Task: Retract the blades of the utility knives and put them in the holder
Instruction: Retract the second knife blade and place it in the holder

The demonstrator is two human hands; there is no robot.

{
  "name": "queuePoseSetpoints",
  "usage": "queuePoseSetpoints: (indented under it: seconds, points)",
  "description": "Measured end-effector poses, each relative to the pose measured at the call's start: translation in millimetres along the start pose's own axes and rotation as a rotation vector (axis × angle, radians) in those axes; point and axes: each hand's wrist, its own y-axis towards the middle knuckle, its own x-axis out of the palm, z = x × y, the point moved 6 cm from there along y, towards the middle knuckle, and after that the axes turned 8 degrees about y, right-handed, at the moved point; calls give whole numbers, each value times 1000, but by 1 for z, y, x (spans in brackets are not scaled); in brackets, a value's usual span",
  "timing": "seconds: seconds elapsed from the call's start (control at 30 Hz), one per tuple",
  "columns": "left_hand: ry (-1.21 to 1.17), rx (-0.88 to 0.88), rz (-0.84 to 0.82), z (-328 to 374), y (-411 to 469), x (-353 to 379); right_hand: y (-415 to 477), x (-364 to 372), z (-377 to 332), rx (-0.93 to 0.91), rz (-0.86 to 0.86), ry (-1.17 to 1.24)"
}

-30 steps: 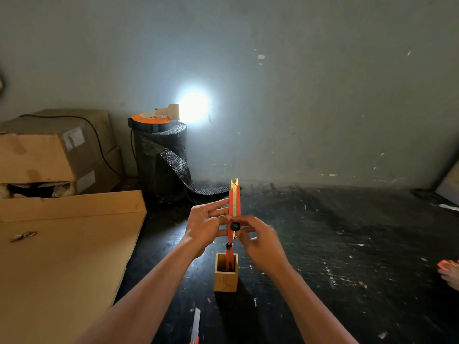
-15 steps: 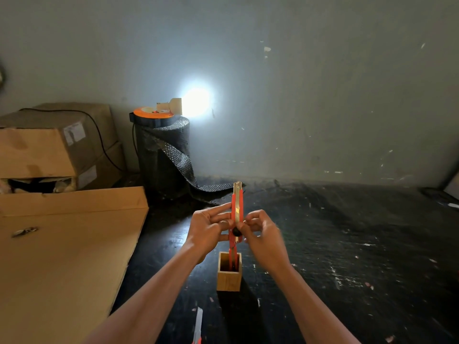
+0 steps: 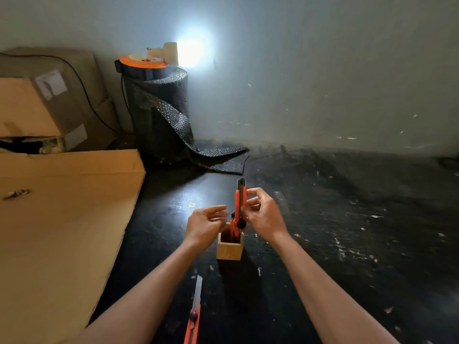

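The right hand [image 3: 265,214] has its grip closed on an orange utility knife [image 3: 240,207], pinching the handle between thumb and fingers. The knife stands nearly upright, its dark tip pointing to 12 o'clock and its lower end with the black knob just above the mouth of the wooden holder [image 3: 229,247]. Another orange knife [image 3: 232,225] already stands inside the holder, its top poking out at the rim.

The left hand [image 3: 206,225] sits at about 9 o'clock from the holder — fingers loosely curled, grip open, holding nothing, and apart from the knife.

A third utility knife [image 3: 195,316] lies flat on the dark counter [image 3: 347,244] at 6 o'clock from the holder, its silver blade extended toward the holder.

At 9 o'clock a sheet of cardboard [image 3: 62,232] covers the counter; behind it, at 10 o'clock, sit cardboard boxes [image 3: 49,103]. At 11 o'clock stands a roll of black bubble wrap [image 3: 159,112] — an orange reel [image 3: 142,62] rests on top.
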Motion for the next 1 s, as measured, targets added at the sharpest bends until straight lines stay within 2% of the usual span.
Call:
queuePoseSetpoints:
  seconds: [0.1, 0.33, 0.67, 0.83, 1.0]
  points:
    - [187, -11, -8, -22, 4, 5, 4, 5, 20, 47, -2, -41]
    - [332, -99, -65, -61, 17, 28, 15, 23, 69, 153, -18, -145]
    - [343, -136, -57, -88, 28, 39, 27, 55, 107, 251, -118, -244]
    - [328, -137, -47, -92, 32, 38, 26, 67, 124, 307, -121, -343]
    - [328, -131, -45, -95, 32, 38, 23, 65, 123, 327, -108, -338]
